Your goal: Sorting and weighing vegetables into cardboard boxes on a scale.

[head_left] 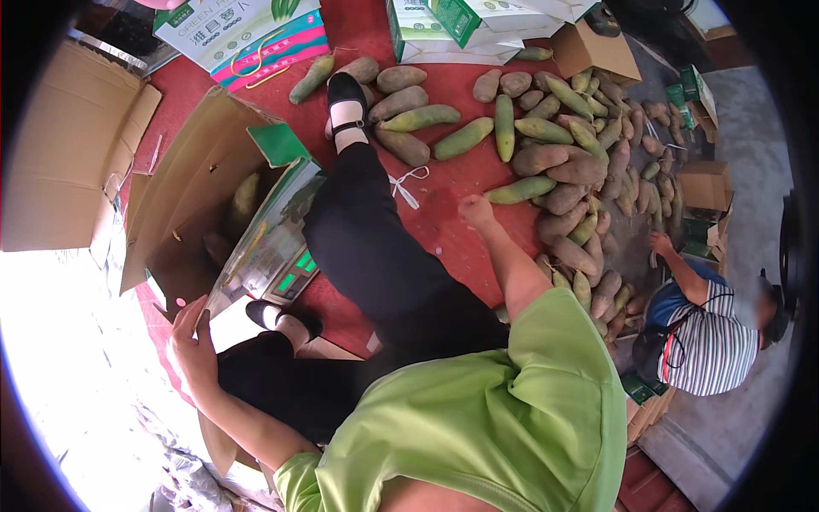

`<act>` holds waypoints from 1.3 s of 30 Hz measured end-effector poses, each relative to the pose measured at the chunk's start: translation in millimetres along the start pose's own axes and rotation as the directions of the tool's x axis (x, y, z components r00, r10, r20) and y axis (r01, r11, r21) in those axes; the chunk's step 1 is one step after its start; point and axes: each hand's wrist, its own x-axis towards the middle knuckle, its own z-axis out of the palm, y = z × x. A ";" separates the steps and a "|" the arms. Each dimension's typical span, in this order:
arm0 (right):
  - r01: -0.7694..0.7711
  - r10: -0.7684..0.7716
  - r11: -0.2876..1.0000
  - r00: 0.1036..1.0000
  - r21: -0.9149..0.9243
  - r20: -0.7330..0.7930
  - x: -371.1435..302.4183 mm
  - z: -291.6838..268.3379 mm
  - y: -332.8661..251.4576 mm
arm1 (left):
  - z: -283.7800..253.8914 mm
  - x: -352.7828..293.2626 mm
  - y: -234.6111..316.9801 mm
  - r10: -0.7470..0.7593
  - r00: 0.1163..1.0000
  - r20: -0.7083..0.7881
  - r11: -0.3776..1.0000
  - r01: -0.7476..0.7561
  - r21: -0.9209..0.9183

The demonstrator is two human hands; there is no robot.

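Note:
My left hand [194, 346] pinches the near edge of an open cardboard gift box [194, 171], thumb and fingers on either side. The box is brown inside, with a printed side and a green flap [277, 143]. In it lie a green radish [245, 200] and a darker, partly shadowed one. My right hand [476, 212] is over the red floor with fingers curled, right by the tip of a green radish [522, 189]. Whether it touches that radish, or has anything in it, is hidden. Against the box's printed side stands a scale with green lit displays [296, 271].
A big heap of green and soil-covered radishes [580, 171] spreads on my right. Printed cartons [452, 34] stand at the far side; a brown carton [72, 154] is on the left. A white ribbon [408, 189] lies on the floor. Another person [704, 328] reaches into the heap.

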 end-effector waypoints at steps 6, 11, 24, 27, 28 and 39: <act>0.371 -0.414 0.879 0.905 -0.299 -0.097 23.9 26.0 -92.5 | -1.3 1.6 5.0 -0.030 0.999 0.021 0.999 0.030 -0.026; 0.497 -0.636 0.592 0.772 -0.634 0.011 27.7 61.0 -186.4 | -0.4 2.5 5.0 -0.015 1.000 0.002 0.998 0.015 -0.056; 0.497 -0.681 0.274 0.705 -0.823 0.200 22.5 70.6 -193.3 | -0.5 5.6 4.7 -0.021 1.000 0.013 0.994 0.022 -0.111; 0.536 -0.723 0.195 0.645 -0.822 0.248 5.5 53.3 -167.0 | 0.6 3.9 1.1 -0.020 1.000 0.017 0.994 0.022 -0.111; 0.537 -0.723 0.195 0.644 -0.821 0.249 -0.5 46.4 -152.3 | 0.3 3.2 0.5 -0.008 1.000 0.015 0.994 0.010 -0.107; 0.283 -0.432 0.867 0.836 -0.410 -0.338 6.5 -33.9 -90.5 | 1.8 3.5 -1.7 0.013 1.000 0.007 0.991 -0.011 -0.133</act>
